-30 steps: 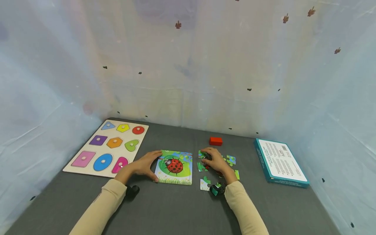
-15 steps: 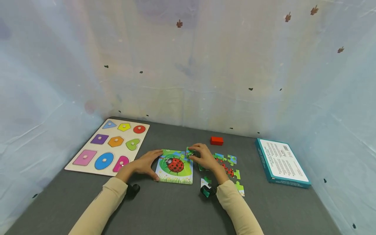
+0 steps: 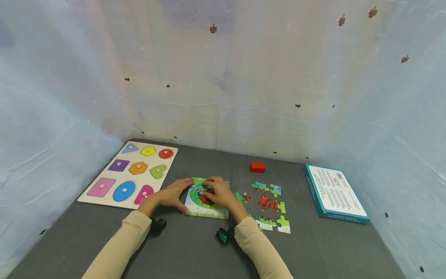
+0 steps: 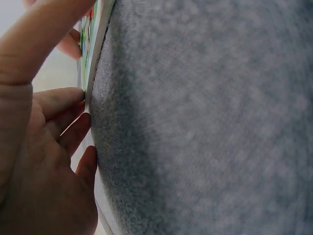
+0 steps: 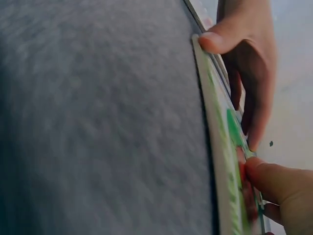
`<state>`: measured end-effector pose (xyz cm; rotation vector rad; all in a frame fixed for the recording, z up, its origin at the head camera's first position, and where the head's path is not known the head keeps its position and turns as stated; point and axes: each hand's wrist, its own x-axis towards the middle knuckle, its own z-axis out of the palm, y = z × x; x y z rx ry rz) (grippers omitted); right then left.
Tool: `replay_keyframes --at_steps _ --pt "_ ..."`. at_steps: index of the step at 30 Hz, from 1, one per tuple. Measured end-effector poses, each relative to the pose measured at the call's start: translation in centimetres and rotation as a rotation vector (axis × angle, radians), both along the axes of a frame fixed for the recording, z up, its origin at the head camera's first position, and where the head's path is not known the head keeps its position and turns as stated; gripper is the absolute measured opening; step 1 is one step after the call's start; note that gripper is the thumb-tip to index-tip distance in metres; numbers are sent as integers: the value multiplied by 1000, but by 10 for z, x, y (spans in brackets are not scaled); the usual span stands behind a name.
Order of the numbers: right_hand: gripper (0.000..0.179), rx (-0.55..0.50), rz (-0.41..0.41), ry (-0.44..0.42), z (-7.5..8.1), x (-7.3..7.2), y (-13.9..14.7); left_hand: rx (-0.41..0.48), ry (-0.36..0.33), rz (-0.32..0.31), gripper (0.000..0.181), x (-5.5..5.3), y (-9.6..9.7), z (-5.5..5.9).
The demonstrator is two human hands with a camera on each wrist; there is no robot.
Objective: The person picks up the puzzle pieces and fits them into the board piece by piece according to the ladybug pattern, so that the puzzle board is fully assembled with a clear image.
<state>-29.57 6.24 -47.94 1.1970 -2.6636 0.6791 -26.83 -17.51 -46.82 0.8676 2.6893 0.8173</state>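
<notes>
A square ladybug picture board (image 3: pixel 209 212) lies flat in the middle of the table. My left hand (image 3: pixel 171 195) holds its left side, the fingers at the far corner and the thumb at the near one. Over the board's upper left, my right hand (image 3: pixel 222 193) pinches a green jigsaw piece (image 3: pixel 199 181), partly covered by the fingers. Part of the picture lies hidden under this hand. In the right wrist view, the right thumb (image 5: pixel 274 178) is close to the board surface, near the left hand's fingertips. Loose jigsaw pieces (image 3: pixel 266 203) lie right of the board.
A wooden shape-peg board (image 3: pixel 104 170) lies at the left. Behind the loose pieces sits a red block (image 3: pixel 257 167). At the right is a teal and white box (image 3: pixel 336 192). Pale sheeting (image 3: pixel 216 97) rises behind the grey table (image 3: pixel 195 248).
My right hand has picked a jigsaw piece from the loose ones and carried it left over the picture board. The left hand has stayed at the board's left side.
</notes>
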Motion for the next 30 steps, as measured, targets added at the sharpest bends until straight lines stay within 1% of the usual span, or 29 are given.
replay_keyframes --at_steps 3,7,13,17,22,26,30 --pt "35 -6 -22 26 -2 1 -5 -3 -3 0 108 1 0 0" --pt "35 -27 -36 37 -3 2 -11 3 -1 -1 108 1 0 1" --pt "35 -11 -47 63 -5 0 -17 13 -6 -8 108 0 0 -1" --pt "36 -10 -55 35 -3 1 -19 27 -2 -17 107 -1 -1 -2" --pt "36 -19 -52 2 -2 1 -21 50 -6 -27 104 1 -1 0" --pt "36 -30 -33 -11 -4 -1 -21 50 -13 -23 103 1 -1 -1" --pt "42 -46 -1 -53 -6 -3 -16 48 -6 -29 101 0 -2 -1"
